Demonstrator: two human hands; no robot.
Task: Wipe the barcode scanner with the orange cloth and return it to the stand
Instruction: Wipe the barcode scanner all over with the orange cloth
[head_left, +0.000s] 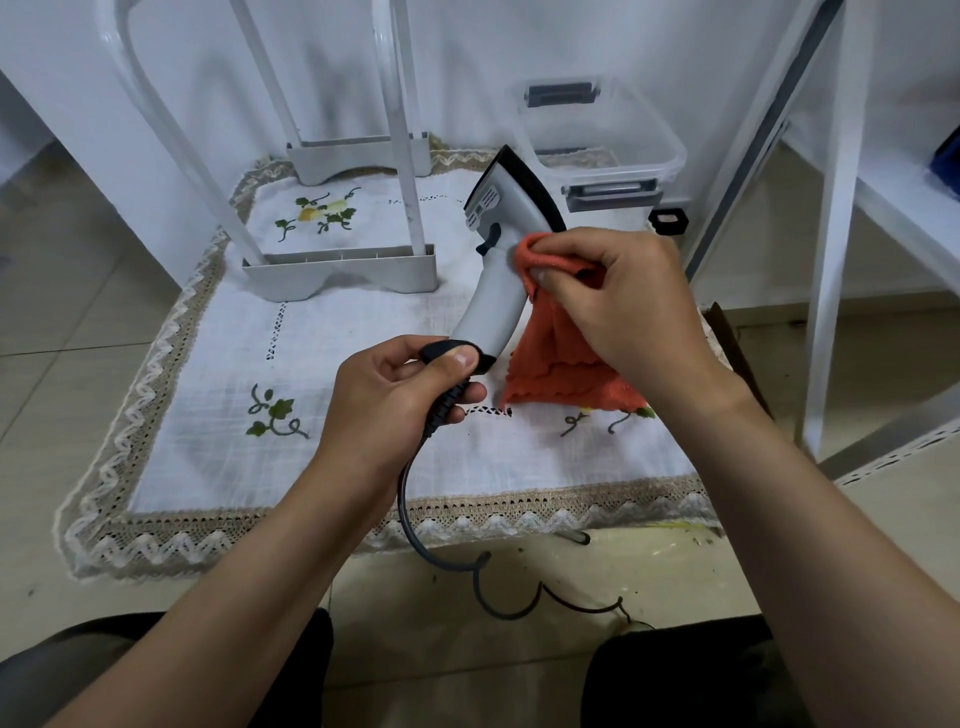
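– 2 hands raised over the tablecloth (234, 364). Left hand (384, 400)?
– Fingers and thumb curled round the barcode scanner (493, 291) base, head tilted up and away.
– Right hand (623, 301)?
– Fingertips pinch the orange cloth (561, 374) against the scanner's neck; rest hangs down.

Left hand (384, 400), right hand (623, 301) and forearms (249, 587) are bare; black trousers (691, 686) cover the knees (314, 670)

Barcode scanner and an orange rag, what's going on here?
A person is wiping a barcode scanner. Their left hand grips the base of its handle, where the cable comes out, and their right hand presses an orange cloth against its side. It is held above a white embroidered tablecloth, not yet set down.
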